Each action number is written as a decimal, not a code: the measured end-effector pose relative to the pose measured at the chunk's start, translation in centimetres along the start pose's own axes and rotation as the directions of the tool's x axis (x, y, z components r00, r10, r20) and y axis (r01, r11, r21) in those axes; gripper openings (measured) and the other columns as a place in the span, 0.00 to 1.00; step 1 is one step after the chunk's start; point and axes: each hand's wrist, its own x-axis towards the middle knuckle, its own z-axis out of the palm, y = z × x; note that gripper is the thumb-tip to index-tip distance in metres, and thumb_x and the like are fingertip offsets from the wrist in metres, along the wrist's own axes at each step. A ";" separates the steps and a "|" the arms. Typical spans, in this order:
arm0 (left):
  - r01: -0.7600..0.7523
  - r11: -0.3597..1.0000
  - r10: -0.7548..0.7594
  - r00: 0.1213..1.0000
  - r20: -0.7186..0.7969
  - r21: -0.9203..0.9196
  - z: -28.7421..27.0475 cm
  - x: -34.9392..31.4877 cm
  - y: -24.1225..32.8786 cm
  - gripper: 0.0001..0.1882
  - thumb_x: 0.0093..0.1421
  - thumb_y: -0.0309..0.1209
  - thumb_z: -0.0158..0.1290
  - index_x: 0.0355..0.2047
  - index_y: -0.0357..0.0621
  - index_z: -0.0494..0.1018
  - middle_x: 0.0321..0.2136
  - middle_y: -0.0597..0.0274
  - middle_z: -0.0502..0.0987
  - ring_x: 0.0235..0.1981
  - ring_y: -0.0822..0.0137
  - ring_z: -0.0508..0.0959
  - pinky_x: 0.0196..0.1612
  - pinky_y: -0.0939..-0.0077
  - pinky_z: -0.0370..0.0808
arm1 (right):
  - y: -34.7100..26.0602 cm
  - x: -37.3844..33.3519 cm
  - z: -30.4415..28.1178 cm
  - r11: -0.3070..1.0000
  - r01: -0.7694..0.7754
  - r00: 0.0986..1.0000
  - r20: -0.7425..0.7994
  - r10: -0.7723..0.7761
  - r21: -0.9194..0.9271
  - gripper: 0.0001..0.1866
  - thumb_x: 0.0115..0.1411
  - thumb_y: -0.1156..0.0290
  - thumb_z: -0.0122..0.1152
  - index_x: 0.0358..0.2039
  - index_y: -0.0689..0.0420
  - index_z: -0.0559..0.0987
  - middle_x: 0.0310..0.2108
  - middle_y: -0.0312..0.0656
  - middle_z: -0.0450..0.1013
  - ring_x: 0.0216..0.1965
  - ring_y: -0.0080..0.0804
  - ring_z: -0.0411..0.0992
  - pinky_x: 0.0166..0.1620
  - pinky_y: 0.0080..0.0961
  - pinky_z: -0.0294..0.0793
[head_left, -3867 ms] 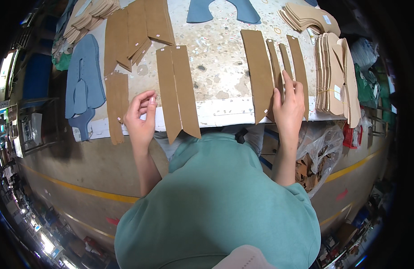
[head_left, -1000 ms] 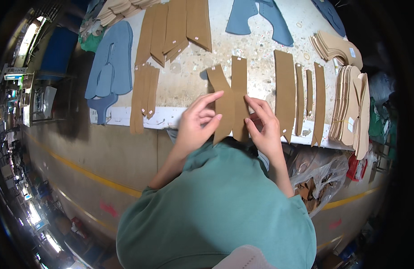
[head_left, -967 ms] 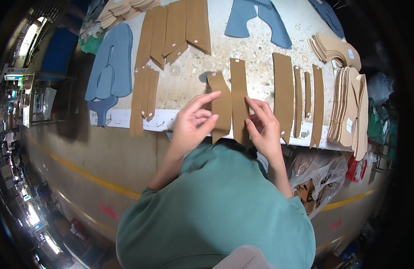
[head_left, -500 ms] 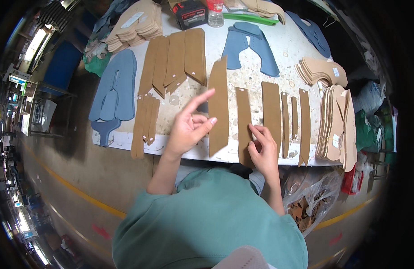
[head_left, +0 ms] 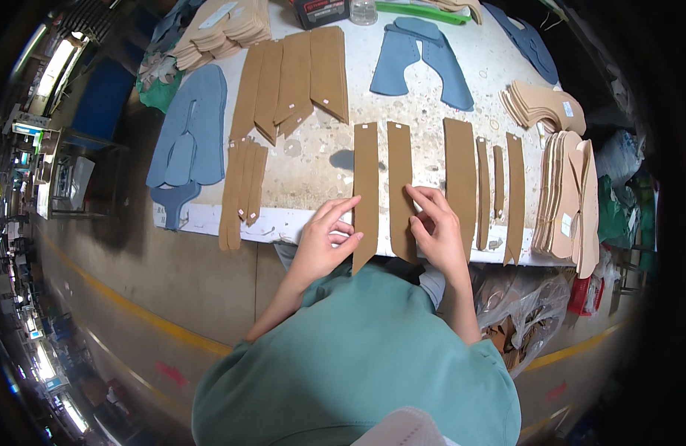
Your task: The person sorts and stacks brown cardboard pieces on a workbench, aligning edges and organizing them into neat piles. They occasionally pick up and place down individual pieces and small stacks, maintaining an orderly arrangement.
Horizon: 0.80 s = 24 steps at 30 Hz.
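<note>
In front of me a brown strip [head_left: 366, 178] lies flat, with a white tag at its top and a slanted lower end that hangs over the table's near edge. My left hand [head_left: 326, 239] is at its left side, fingers apart, the index finger and thumb tips touching its edge. To its right lies a second brown strip [head_left: 399, 175], also tagged at the top. My right hand [head_left: 439, 232] rests by that strip's right edge, fingers loosely bent and apart, fingertips touching it. A wider brown strip [head_left: 459, 163] lies just beyond the right hand, partly covered by it.
Narrow brown strips [head_left: 514, 189] and beige piece stacks [head_left: 557, 201] lie at right. Leftward are brown stacks [head_left: 289, 82], smaller strips [head_left: 246, 182] and blue pieces [head_left: 183, 141]. Farther back sit another blue piece [head_left: 421, 63] and a green tool [head_left: 424, 12]. A plastic bag [head_left: 525, 312] hangs below.
My left hand has come down toward the near edge. The strip beside it showed a slanted top before; now its top is square and tagged. The view has shifted slightly; my right hand stays by its strip.
</note>
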 end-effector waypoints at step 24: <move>0.210 0.913 -0.198 0.978 0.071 -0.349 -0.3 -1.1 -0.8 0.29 0.65 0.19 0.48 0.66 0.31 0.54 0.46 0.48 0.76 0.46 0.68 0.79 0.49 0.76 0.76 | 0.0 -1.4 1.2 0.976 -0.086 0.995 -0.024 0.092 0.198 0.28 0.58 0.85 0.56 0.60 0.55 0.72 0.43 0.39 0.73 0.32 0.18 0.72 0.37 0.16 0.73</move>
